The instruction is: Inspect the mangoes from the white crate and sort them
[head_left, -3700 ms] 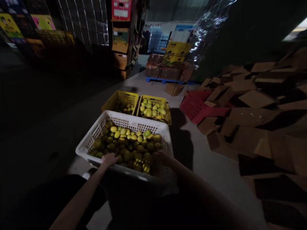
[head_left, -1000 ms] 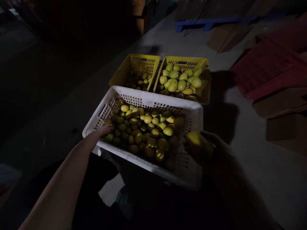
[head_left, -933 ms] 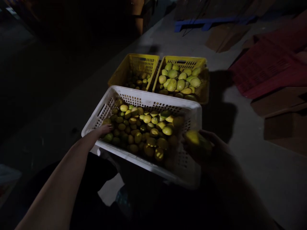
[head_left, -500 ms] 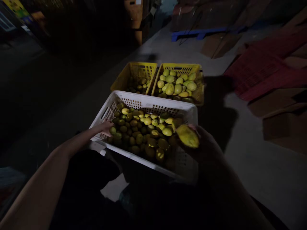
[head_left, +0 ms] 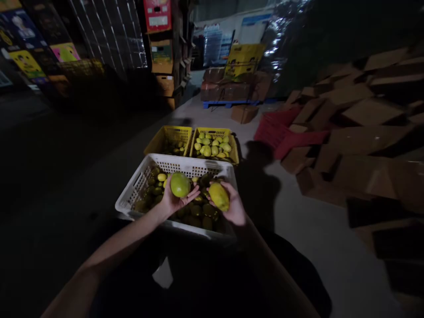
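Note:
Over the white crate (head_left: 132,187) of green and yellow fruits, my left hand (head_left: 170,201) holds a round green fruit (head_left: 180,184) in its palm, fingers stretched beneath it. To the right, my right hand (head_left: 234,205) grips a longer yellow fruit (head_left: 219,196). The two fruits are apart from each other. Behind the white crate stand two yellow crates. The right yellow crate (head_left: 234,148) is well filled with pale green and yellow fruits; fewer show in the left yellow crate (head_left: 155,142), low inside it.
Flattened cardboard boxes (head_left: 367,141) and a red crate (head_left: 273,130) lie on the floor to the right. A blue pallet (head_left: 228,104) bears wrapped boxes at the back. Stacked cartons (head_left: 162,57) stand at the back left.
My left hand has risen from the white crate's left side and moved right with a green fruit in it. My right hand, still on its yellow fruit, is nearer the left one. The view has tilted up.

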`<state>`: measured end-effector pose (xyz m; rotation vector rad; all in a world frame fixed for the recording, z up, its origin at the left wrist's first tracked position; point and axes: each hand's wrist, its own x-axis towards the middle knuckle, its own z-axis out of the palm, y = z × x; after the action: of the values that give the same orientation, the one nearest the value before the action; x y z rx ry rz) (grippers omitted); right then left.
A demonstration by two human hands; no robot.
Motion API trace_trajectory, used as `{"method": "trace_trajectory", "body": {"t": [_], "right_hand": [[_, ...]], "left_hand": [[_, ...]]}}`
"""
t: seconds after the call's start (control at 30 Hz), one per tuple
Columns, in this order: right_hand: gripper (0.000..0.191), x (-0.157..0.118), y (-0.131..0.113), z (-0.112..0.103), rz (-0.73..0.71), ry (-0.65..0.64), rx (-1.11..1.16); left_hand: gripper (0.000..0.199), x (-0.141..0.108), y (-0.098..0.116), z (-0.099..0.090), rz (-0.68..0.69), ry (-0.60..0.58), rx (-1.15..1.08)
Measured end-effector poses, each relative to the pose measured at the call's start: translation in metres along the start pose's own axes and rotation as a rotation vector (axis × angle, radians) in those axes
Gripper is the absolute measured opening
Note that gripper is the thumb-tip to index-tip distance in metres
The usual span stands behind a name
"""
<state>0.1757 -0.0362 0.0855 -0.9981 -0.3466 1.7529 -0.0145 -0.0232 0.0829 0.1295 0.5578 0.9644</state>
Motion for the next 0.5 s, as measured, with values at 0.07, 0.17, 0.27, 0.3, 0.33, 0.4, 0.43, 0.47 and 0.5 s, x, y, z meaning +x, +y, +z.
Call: {"method": "trace_trajectory", "body": {"t": [0.07, 0.17, 0.27, 0.3, 0.33, 0.4, 0.43, 0.47, 0.5], "right_hand": [[0.024, -0.008, 0.008, -0.003, -0.08, -0.068, 0.033], [0.025, -0.015, 0.015, -0.005, -0.216, -0.139, 0.054], [0.026, -0.014, 0.016, -0.006, -0.288, -0.15, 0.072], [0.026, -0.013, 0.015, -0.007, -0.291, -0.148, 0.091], [0.026, -0.01, 0.014, -0.008, -0.284, -0.143, 0.118], [0.024, -0.005, 0.013, -0.011, -0.264, -0.136, 0.194], [0.021, -0.002, 0.012, -0.012, -0.275, -0.136, 0.235], [0.018, 0.0, 0.013, -0.012, -0.306, -0.135, 0.271], [0.016, 0.002, 0.013, -0.012, -0.348, -0.136, 0.297]], "left_hand": [[0.039, 0.0, -0.01, 0.001, 0.033, 0.053, -0.075], [0.028, 0.005, -0.017, 0.005, 0.064, 0.119, -0.054], [0.027, 0.012, -0.02, 0.014, 0.059, 0.091, 0.0], [0.027, 0.013, -0.02, 0.017, 0.046, 0.071, 0.009], [0.027, 0.015, -0.02, 0.019, 0.028, 0.058, 0.011], [0.027, 0.017, -0.019, 0.021, -0.005, 0.054, -0.012], [0.026, 0.018, -0.018, 0.021, -0.016, 0.059, -0.031], [0.027, 0.018, -0.017, 0.021, -0.022, 0.061, -0.052], [0.027, 0.018, -0.017, 0.021, -0.021, 0.063, -0.071]]}}
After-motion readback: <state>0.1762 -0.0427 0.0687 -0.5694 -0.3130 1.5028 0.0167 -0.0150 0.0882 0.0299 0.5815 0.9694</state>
